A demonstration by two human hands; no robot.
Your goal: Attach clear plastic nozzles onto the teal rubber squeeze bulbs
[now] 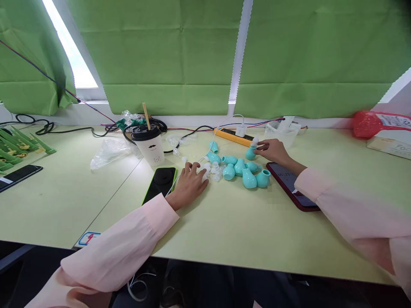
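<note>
While the left fingers (195, 167) spread over white pieces (217, 172), the right fingers (266, 142) pinch a teal bulb (250, 153)

Right hand (273, 151) pinching teal bulb (250, 154); left hand (189, 184) at white pieces (217, 173).

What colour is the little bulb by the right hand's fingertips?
The bulb is turquoise; it shows in the head view.

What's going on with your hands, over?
Left hand over translucent white plastic pieces. Right hand at white-topped, round turquoise bulb. More turquoise bulbs between. Close by: red-edged rectangular phone, right of bulbs.
</note>
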